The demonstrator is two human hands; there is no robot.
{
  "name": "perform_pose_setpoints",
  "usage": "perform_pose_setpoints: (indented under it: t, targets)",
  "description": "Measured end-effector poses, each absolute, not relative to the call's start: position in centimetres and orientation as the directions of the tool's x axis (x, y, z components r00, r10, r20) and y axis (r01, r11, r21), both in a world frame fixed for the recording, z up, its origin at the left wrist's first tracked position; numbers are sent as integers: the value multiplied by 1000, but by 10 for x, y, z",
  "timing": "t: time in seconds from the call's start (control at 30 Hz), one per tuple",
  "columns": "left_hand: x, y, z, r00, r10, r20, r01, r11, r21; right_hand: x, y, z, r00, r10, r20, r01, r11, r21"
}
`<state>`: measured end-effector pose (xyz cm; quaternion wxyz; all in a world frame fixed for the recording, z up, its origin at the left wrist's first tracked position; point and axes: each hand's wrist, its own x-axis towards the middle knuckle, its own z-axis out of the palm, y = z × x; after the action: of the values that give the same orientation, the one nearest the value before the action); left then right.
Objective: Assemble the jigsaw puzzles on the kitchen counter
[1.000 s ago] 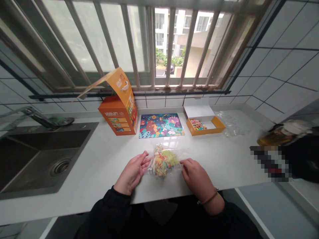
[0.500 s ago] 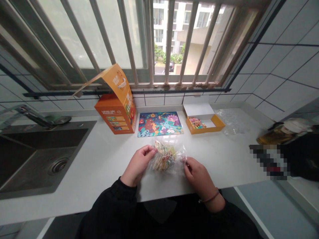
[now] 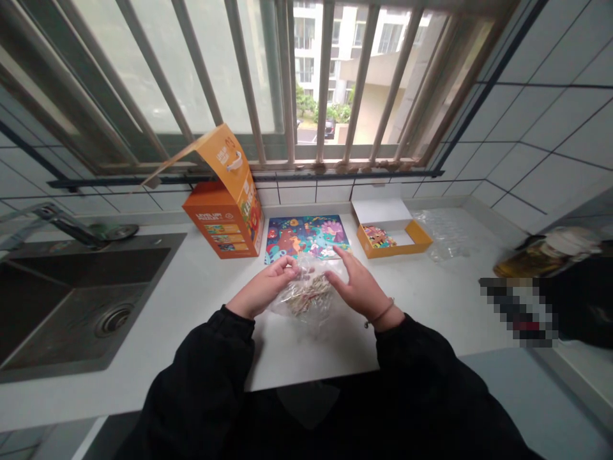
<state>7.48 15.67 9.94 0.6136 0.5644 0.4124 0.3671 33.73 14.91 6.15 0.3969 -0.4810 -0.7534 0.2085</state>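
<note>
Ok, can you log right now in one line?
left hand: pinching clear bag | right hand: open, near bag | picture board: behind bag | yellow box: open

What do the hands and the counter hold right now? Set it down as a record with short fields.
Left hand: fingers closed on the clear plastic bag of small loose pieces
Right hand: fingers spread beside the bag; contact unclear
Behind bag: colourful rectangular animal picture, lying flat
Left of picture: orange cardboard puzzle box, upright, lid raised
Right of picture: shallow yellow cardboard box, open, colourful pieces inside
Far left: dark metal sink
</note>
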Motion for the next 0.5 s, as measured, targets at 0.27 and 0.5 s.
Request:
perform_pose_setpoints:
  t: [0.27, 0.5]
  targets:
    - [46, 123, 62, 237, 962, -136, -159, 177, 971, 321, 184, 44, -326, 926, 190, 372, 310, -875]
    - [69, 116, 34, 172, 977, -127, -198, 161, 967, 297, 151, 17, -83, 985, 154, 148, 165, -975]
